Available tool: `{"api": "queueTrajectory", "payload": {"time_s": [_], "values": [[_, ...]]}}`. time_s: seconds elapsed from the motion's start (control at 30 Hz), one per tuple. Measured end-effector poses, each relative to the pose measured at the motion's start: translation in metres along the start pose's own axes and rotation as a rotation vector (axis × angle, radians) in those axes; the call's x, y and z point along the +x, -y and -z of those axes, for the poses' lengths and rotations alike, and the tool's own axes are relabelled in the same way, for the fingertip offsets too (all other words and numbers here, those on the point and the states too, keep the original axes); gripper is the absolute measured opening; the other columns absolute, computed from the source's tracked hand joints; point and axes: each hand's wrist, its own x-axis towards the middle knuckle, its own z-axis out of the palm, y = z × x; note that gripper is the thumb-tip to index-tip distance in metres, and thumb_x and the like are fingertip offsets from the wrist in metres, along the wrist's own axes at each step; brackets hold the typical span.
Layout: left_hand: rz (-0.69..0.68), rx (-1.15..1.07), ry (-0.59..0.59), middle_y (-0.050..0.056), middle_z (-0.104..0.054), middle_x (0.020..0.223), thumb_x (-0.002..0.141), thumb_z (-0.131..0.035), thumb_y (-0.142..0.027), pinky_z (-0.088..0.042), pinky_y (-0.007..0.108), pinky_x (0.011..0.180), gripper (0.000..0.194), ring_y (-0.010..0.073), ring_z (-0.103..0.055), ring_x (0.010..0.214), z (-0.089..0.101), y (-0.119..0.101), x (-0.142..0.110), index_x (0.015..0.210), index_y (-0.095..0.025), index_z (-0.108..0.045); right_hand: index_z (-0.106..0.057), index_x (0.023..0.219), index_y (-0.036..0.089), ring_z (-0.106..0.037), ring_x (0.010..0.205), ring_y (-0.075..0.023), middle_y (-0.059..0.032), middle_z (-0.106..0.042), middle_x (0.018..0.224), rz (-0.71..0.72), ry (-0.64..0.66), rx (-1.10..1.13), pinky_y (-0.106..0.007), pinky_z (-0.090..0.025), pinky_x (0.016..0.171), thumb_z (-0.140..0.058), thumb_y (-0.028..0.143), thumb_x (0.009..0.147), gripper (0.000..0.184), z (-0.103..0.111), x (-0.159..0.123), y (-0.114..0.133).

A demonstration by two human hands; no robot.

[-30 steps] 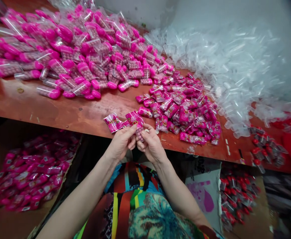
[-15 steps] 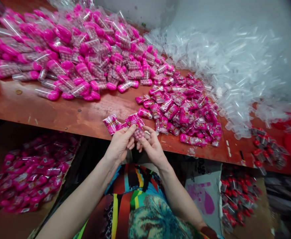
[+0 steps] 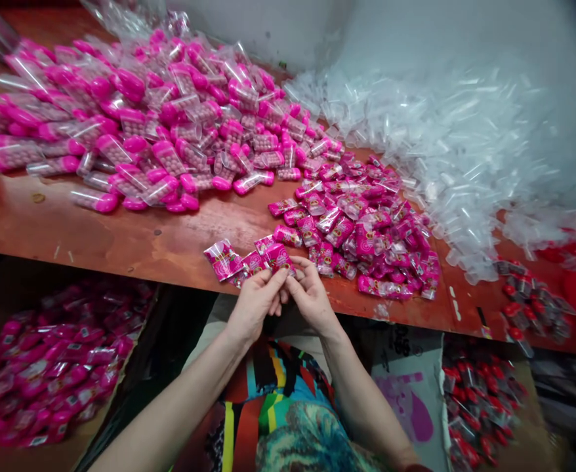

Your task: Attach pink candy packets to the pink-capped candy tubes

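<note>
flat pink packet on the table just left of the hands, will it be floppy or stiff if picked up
The flat pink packet is likely floppy, as it looks thin and creased. Its glossy shine suggests it may be slippery. It is probably light too, since no clear bulge shows.

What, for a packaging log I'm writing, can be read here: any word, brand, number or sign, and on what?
None can be read.
Held pink wrapper: printing too small.
Piled pink packets: printing too small.
White labels on lower-left packets: too small, blurred.
Dark characters on pale panel, lower right: too blurred.
</note>
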Motion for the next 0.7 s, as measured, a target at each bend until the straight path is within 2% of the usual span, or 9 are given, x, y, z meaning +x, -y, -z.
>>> {"api": "queueTrajectory", "payload": {"time_s": [0.1, 0.17, 0.23, 0.3, 0.37, 0.43, 0.5, 0.57, 0.7], "values": [[0.055, -0.016, 0.065, -0.004, -0.059, 0.056, 0.085, -0.064, -0.047, -0.041, 0.021, 0.040, 0.038, 0.0045, -0.035, 0.032, -0.005, -0.002, -0.001, 0.102, -0.013, -0.065, -0.048, 0.123, 0.027, -0.057, 0.060, -0.0116, 0.0023, -0.060, 0.080, 0.108, -0.169, -0.223, -0.025, -0.046, 0.055, -0.059, 0.038, 0.090, 0.036, 0.020, 0.008, 0.025], [0.067, -0.009, -0.014, 0.001, -0.069, 0.072, 0.083, -0.065, -0.045, -0.040, 0.022, 0.039, 0.052, 0.0039, -0.036, 0.033, -0.003, -0.005, -0.001, 0.123, -0.013, -0.058, -0.048, 0.129, 0.026, -0.056, 0.059, -0.0149, 0.0012, -0.060, 0.076, 0.203, -0.347, -0.491, -0.027, -0.044, 0.054, -0.059, 0.039, 0.089, 0.044, 0.037, 0.015, 0.047], [0.058, 0.009, -0.063, 0.007, -0.072, 0.091, 0.081, -0.067, -0.045, -0.039, 0.022, 0.038, 0.052, 0.0022, -0.037, 0.033, 0.004, -0.007, 0.001, 0.121, -0.013, -0.059, -0.046, 0.136, 0.023, -0.053, 0.054, -0.0182, 0.0019, -0.057, 0.066, 0.280, -0.513, -0.800, -0.030, -0.042, 0.053, -0.061, 0.040, 0.088, 0.053, 0.052, 0.027, 0.066], [0.043, 0.033, -0.102, 0.008, -0.072, 0.095, 0.079, -0.068, -0.046, -0.035, 0.021, 0.036, 0.048, 0.0012, -0.035, 0.033, 0.012, -0.009, 0.003, 0.114, -0.013, -0.063, -0.050, 0.135, 0.021, -0.052, 0.053, -0.0202, 0.0014, -0.056, 0.061, 0.358, -0.580, -1.005, -0.033, -0.043, 0.056, -0.055, 0.039, 0.091, 0.048, 0.056, 0.048, 0.080], [0.032, 0.054, -0.128, 0.007, -0.072, 0.092, 0.078, -0.068, -0.047, -0.032, 0.021, 0.035, 0.046, 0.0014, -0.034, 0.033, 0.020, -0.009, 0.006, 0.108, -0.013, -0.066, -0.058, 0.124, 0.020, -0.058, 0.062, -0.0217, -0.0034, -0.063, 0.070, 0.428, -0.507, -1.093, -0.035, -0.047, 0.065, -0.044, 0.036, 0.097, 0.035, 0.049, 0.083, 0.087], [0.024, 0.072, -0.135, 0.006, -0.072, 0.087, 0.077, -0.068, -0.049, -0.032, 0.022, 0.035, 0.044, 0.0023, -0.035, 0.033, 0.026, -0.006, 0.010, 0.104, -0.014, -0.067, -0.063, 0.114, 0.018, -0.064, 0.085, -0.0235, -0.0106, -0.070, 0.094, 0.450, -0.372, -1.207, -0.036, -0.048, 0.081, -0.038, 0.030, 0.099, 0.033, 0.034, 0.128, 0.088], [0.014, 0.091, -0.134, 0.006, -0.071, 0.086, 0.077, -0.067, -0.051, -0.031, 0.022, 0.034, 0.045, 0.0032, -0.035, 0.032, 0.029, 0.000, 0.014, 0.103, -0.014, -0.067, -0.065, 0.113, 0.015, -0.062, 0.100, -0.0234, -0.0138, -0.068, 0.106, 0.310, -0.279, -1.445, -0.034, -0.046, 0.088, -0.032, 0.024, 0.099, 0.036, 0.019, 0.175, 0.086], [0.007, 0.112, -0.126, 0.007, -0.071, 0.087, 0.078, -0.066, -0.051, -0.031, 0.023, 0.034, 0.045, 0.0038, -0.037, 0.032, 0.031, 0.007, 0.017, 0.104, -0.014, -0.066, -0.062, 0.120, 0.014, -0.059, 0.110, -0.0252, -0.0176, -0.064, 0.118, 0.167, -0.276, -1.622, -0.037, -0.044, 0.092, -0.034, 0.016, 0.097, 0.037, 0.007, 0.213, 0.082], [-0.006, 0.175, -0.106, 0.008, -0.072, 0.091, 0.084, -0.059, -0.048, -0.031, 0.023, 0.034, 0.041, 0.0051, -0.038, 0.032, 0.031, 0.011, 0.017, 0.106, -0.014, -0.065, -0.063, 0.120, 0.009, -0.056, 0.116, -0.0337, -0.0253, -0.056, 0.126, 0.086, -0.236, -1.716, -0.048, -0.043, 0.093, -0.038, 0.013, 0.093, 0.037, -0.007, 0.246, 0.075]]}}
